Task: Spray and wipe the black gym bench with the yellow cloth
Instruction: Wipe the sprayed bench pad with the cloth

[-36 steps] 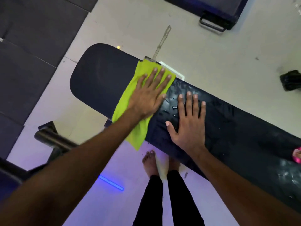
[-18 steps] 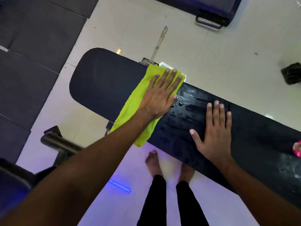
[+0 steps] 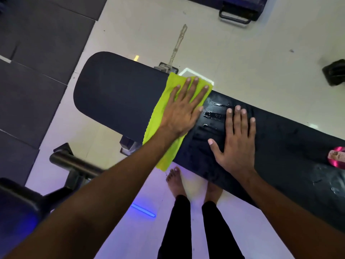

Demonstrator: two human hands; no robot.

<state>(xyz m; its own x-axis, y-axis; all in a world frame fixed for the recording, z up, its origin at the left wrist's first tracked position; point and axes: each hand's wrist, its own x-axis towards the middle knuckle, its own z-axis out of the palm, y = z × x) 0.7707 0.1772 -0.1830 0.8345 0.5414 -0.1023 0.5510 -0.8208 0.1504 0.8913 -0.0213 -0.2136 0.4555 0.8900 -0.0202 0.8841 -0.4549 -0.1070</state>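
I had the black gym bench [image 3: 119, 101] running from upper left to lower right across the pale tiled floor [image 3: 242, 53], the biggest thing in view. The yellow cloth [image 3: 160, 116] lay draped across its width near the middle, one end hanging off the near edge. My left hand [image 3: 184, 109] pressed flat on the cloth, fingers [image 3: 194, 85] spread wide and straight, gripping nothing. My right hand [image 3: 236, 139] rested flat on the bare pad just beside it, fingers wide too, holding nothing. Between the 2 hands sat streaks of wet spray [image 3: 212, 115].

The risk I judged: that braced right hand sat on a wet surface and could slip, and it also covered a patch the cloth would miss. The loose hanging end could drag or slide out from under the flat palm, since nothing pinched it. A pink object [image 3: 337, 157] at the right edge, likely the sprayer though I could not tell, could be knocked off.

Count: 1 bench, 1 cloth, 2 hands, 2 bare feet [image 3: 174, 179], 1 pink object.
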